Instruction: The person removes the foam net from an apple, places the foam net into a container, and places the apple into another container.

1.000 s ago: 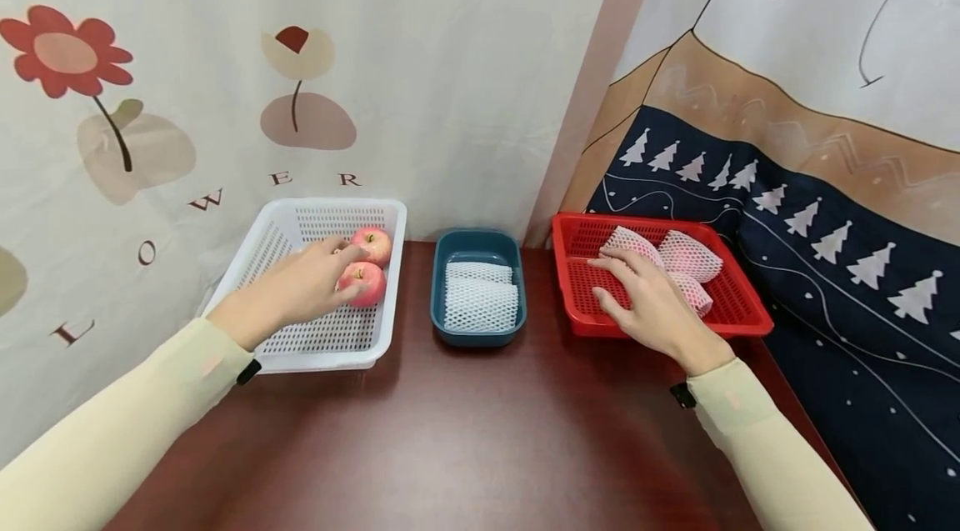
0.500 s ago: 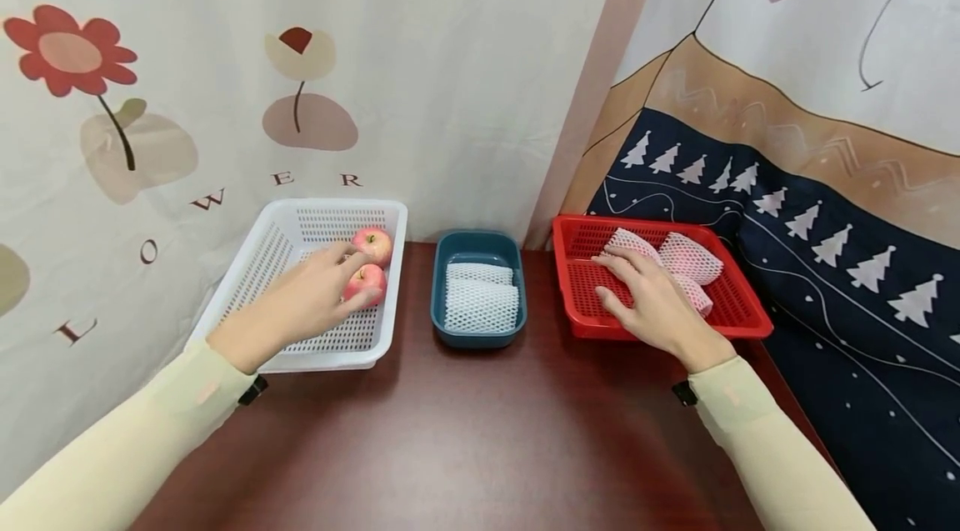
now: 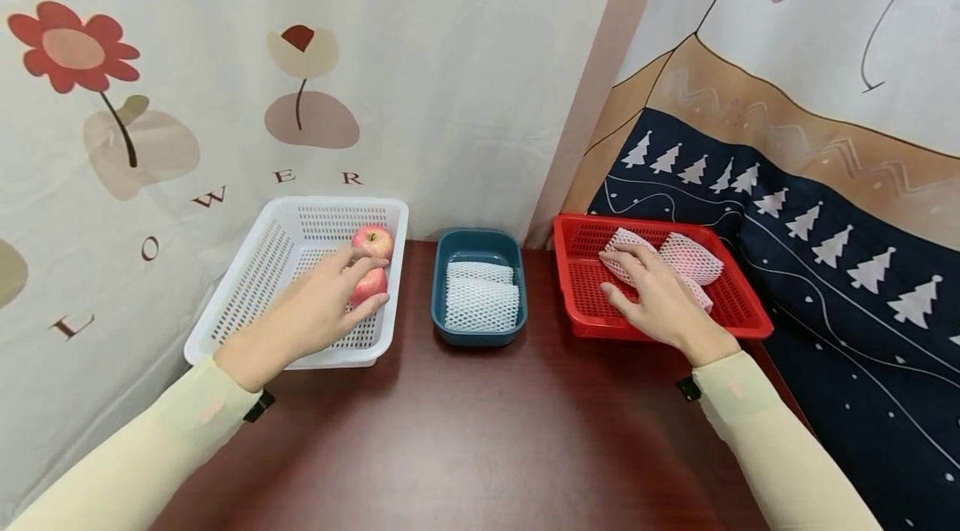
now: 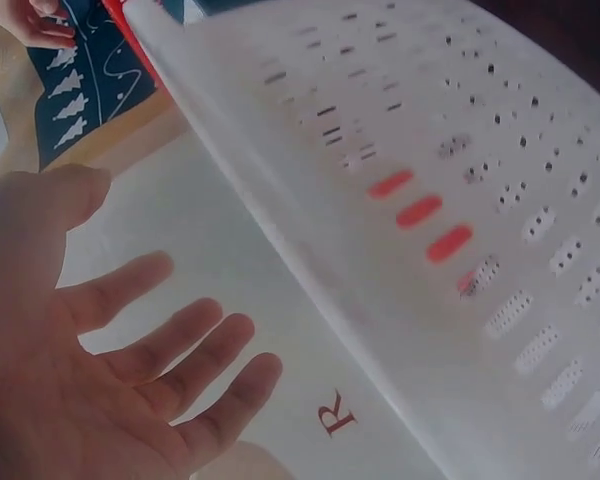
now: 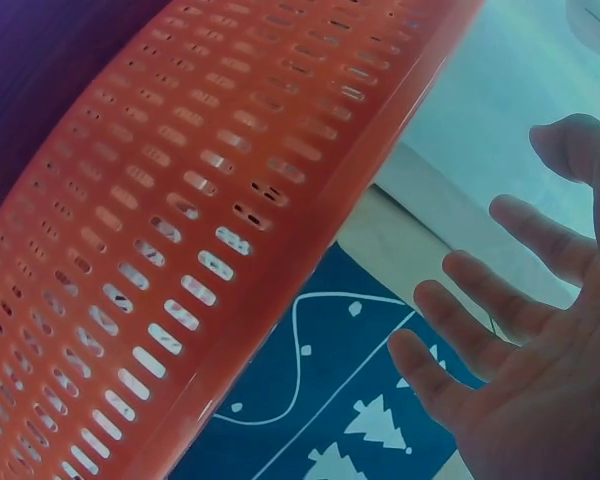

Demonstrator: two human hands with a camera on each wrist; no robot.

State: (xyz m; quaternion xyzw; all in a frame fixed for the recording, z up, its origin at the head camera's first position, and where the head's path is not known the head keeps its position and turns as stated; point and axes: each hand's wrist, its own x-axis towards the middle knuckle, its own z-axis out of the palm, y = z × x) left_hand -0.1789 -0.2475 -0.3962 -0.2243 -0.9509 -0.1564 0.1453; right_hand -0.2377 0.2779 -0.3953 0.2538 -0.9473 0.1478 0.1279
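Two red apples lie in a white slotted basket point(image 3: 345, 212), the far apple point(image 3: 373, 240) in full view and the near apple point(image 3: 367, 288) partly behind fingers. Over that basket hovers my left hand point(image 3: 315, 298), fingers spread and holding nothing; the left wrist view shows its bare palm. My right hand point(image 3: 663, 302) is poised above a red slotted basket point(image 3: 600, 328), also with nothing in its fingers. Beneath it lie several white foam fruit nets point(image 3: 692, 258) with a pinkish tint; the hand partly covers them. The right wrist view shows its loosely bent fingers point(image 5: 465, 335) beside the red rim.
Between the baskets stands a small blue plastic box point(image 3: 480, 340) holding white foam nets point(image 3: 482, 306). All three containers are on a dark reddish-brown table point(image 3: 465, 431). A printed curtain point(image 3: 465, 81) hangs right behind them.
My left hand has shifted slightly right above the white basket, hiding more of the near apple. My right hand has drifted a little to the right. The apples and nets stay put.
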